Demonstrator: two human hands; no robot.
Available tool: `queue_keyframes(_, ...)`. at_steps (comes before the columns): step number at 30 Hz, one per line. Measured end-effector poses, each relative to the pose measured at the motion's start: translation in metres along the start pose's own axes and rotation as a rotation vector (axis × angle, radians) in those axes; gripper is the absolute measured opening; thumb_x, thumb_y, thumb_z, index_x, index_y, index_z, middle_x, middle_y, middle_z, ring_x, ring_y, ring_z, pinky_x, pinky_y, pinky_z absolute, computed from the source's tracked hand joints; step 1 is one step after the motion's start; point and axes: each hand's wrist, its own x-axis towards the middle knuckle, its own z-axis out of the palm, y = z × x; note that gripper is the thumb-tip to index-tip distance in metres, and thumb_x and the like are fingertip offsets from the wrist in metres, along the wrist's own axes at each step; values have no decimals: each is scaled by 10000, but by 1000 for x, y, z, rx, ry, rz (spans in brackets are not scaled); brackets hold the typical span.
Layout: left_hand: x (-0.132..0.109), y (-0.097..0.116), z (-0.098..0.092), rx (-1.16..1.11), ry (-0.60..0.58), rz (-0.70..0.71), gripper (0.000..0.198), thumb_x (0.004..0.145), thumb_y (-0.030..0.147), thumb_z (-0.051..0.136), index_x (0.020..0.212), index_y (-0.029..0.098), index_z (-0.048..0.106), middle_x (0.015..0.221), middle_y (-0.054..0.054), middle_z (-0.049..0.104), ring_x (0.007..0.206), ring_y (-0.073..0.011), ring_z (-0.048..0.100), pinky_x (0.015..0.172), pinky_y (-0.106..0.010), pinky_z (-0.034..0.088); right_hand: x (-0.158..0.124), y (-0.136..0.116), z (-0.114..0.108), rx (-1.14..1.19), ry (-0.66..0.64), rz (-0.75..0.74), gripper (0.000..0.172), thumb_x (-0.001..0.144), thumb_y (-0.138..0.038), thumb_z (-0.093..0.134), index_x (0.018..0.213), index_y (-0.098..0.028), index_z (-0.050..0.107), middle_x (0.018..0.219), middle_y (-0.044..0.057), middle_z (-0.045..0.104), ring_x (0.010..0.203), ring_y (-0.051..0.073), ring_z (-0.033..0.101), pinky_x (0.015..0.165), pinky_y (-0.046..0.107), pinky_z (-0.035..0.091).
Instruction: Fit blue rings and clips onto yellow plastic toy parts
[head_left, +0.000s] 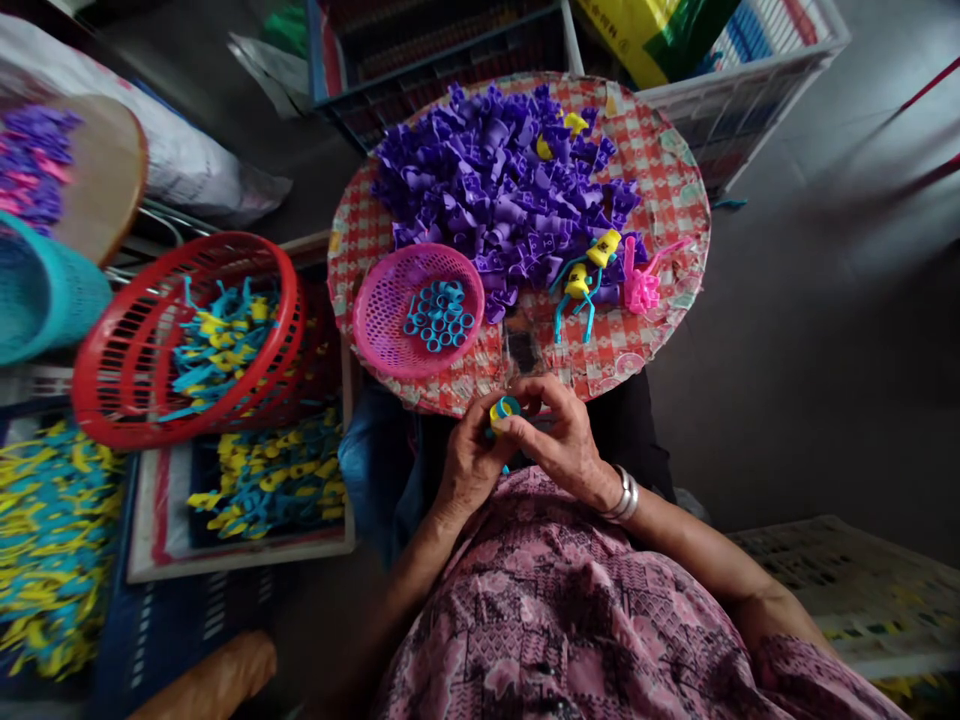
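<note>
Had a big round red-checked tray (660,190) out front, heaped with purple plastic parts (502,190). Red basket (217,238) off to the left, piled with blue-and-yellow pieces. Then a pink mesh basket (375,310) on the tray, with blue rings (439,315) inside. Had the left hand (472,465) and right hand (559,440) curled close together just below the tray's edge, both pinching a small yellow-and-blue ring piece (504,410).
</note>
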Motion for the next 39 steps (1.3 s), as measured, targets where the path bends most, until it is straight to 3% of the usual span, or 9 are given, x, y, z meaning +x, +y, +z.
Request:
queue_keyframes(4, 0, 0, -2, 120, 9, 39, 402, 881, 484, 825, 1167, 205, 787, 911, -45, 810, 777, -204, 738, 692, -292, 614, 0, -1, -3, -124, -54, -26, 275, 1047, -497, 687, 1110, -231, 719, 987, 42, 723, 910, 213, 665, 866, 394, 461)
queue_keyframes(11, -1, 6, -5, 190, -10, 93, 349, 873, 480, 809, 1072, 194, 791, 942, -44, 832, 837, -210, 769, 770, -291, 622, 6, -4, -15, -227, -187, -127, 307, 1078, -490, 639, 1198, -234, 759, 1103, 79, 737, 1015, 247, 650, 902, 422, 460)
queue_keyframes(20, 1, 16, -4, 163, -15, 134, 351, 891, 434, 809, 1152, 199, 798, 1040, -56, 855, 917, -225, 790, 841, -295, 608, 9, -6, -15, -163, -179, -82, 353, 1038, -569, 685, 1215, -272, 758, 1106, 78, 742, 1044, 266, 658, 951, 456, 494)
queue_keyframes(27, -1, 12, -5, 132, 18, 115, 335, 884, 399, 806, 1144, 188, 794, 1026, -59, 844, 901, -218, 781, 814, -288, 597, 11, -10, -13, -155, -210, -87, 322, 1052, -537, 670, 1227, -282, 759, 1132, 79, 736, 1069, 270, 656, 971, 468, 499)
queue_keyframes(35, 0, 9, -1, 78, 45, 105, 327, 891, 404, 818, 1146, 200, 801, 1069, -64, 842, 929, -230, 782, 828, -319, 620, 15, -12, -19, -33, -198, -124, 258, 1059, -421, 643, 1237, -246, 709, 1126, 85, 713, 971, 229, 657, 884, 417, 543)
queue_keyframes(39, 0, 7, -2, 125, 15, 160, 301, 897, 339, 811, 1176, 228, 804, 1128, -60, 841, 1012, -242, 785, 932, -349, 623, 25, -22, -38, -72, -328, -70, 214, 985, -340, 703, 1169, -248, 642, 984, 31, 692, 838, 187, 610, 794, 364, 505)
